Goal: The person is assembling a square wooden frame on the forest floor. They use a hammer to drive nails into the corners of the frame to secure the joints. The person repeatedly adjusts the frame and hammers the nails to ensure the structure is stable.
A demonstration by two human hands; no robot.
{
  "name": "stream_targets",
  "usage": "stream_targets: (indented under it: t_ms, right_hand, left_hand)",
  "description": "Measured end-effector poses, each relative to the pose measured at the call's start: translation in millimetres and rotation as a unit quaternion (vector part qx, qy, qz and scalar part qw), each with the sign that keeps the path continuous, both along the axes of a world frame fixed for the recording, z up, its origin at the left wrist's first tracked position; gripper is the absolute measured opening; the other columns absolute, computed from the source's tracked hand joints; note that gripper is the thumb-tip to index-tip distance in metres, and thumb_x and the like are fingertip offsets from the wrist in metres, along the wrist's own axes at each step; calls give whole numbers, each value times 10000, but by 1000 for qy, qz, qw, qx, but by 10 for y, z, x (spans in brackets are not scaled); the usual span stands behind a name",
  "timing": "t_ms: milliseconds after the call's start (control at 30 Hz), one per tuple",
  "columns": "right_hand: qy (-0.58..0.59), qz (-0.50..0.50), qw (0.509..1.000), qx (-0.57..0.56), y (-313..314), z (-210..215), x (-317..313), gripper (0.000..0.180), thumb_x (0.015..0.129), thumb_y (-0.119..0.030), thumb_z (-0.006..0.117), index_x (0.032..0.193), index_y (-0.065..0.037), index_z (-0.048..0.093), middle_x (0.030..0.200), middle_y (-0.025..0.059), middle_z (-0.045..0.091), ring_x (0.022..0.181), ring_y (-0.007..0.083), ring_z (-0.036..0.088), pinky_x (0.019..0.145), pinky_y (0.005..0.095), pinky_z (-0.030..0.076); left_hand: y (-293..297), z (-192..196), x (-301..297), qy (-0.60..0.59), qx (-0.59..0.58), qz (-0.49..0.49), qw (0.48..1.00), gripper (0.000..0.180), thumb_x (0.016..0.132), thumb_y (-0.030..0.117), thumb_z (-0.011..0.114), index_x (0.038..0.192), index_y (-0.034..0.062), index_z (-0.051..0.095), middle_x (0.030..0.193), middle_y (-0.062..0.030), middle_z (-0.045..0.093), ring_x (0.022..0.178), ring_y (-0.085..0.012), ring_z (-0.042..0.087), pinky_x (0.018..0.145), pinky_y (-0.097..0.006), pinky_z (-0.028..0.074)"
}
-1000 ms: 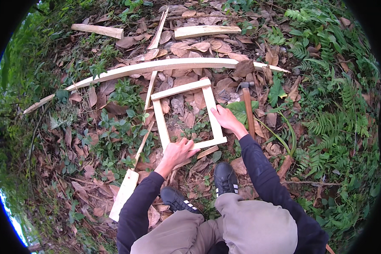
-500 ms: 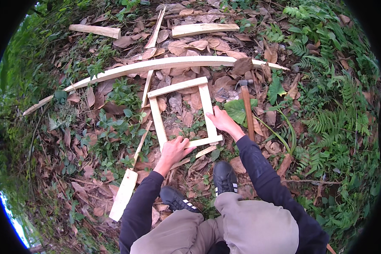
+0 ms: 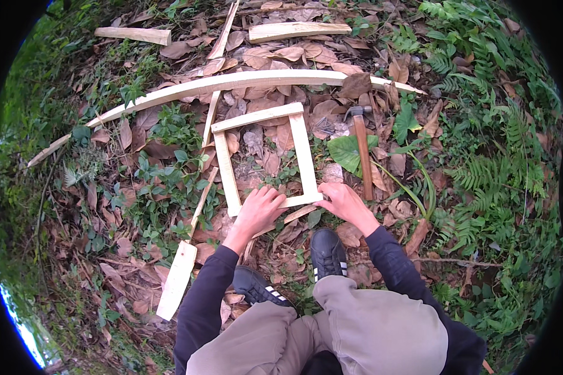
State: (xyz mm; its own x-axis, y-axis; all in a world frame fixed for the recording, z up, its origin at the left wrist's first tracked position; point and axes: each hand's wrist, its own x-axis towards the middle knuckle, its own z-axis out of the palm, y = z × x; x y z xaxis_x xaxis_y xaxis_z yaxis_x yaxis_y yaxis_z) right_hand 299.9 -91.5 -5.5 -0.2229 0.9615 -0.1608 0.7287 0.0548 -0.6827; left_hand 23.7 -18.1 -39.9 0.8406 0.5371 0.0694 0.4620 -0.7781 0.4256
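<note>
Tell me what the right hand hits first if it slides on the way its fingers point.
Likely the wooden frame's near-right corner: the right hand points up-left and already rests against it. Beyond lie dry leaves inside the frame.

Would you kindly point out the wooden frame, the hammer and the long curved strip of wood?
wooden frame (image 3: 304,153), head view, on its right side rail.
hammer (image 3: 363,156), head view, on its wooden handle.
long curved strip of wood (image 3: 231,82), head view, near its middle.

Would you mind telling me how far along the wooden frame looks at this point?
The wooden frame already shows four strips joined into a rectangle on the leafy ground. Both hands, left hand and right hand, rest on its near strip. The hammer lies unused beside it; the long curved strip lies separate.
</note>
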Motion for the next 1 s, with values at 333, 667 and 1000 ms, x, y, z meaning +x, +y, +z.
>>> stream_targets:
  t_ms: [333,667,1000]
  right_hand:
    - [9,-59,998,20,-131,-87,-158,270,888,-131,743,1063,-17,570,942,196,679,873,425,671,703,501,545]
    - [-1,-55,998,44,-167,-196,-149,276,882,-117,749,1087,-7,599,960,193,693,869,407,686,698,480,557]
    - [8,-130,991,41,-255,-282,-212,342,854,-151,807,1111,16,655,1009,187,719,900,362,715,754,422,575]
  left_hand:
    - [-45,-49,-43,-22,-8,40,999,323,839,268,778,1121,150,674,984,-21,575,907,-219,587,768,-367,477]
    - [-19,-79,-57,-38,-9,32,999,332,814,248,784,1114,148,684,966,-24,561,895,-215,589,753,-366,487]
    - [-56,-79,-75,-34,-5,48,998,307,829,247,774,1108,155,682,989,-24,571,910,-217,585,760,-370,464]
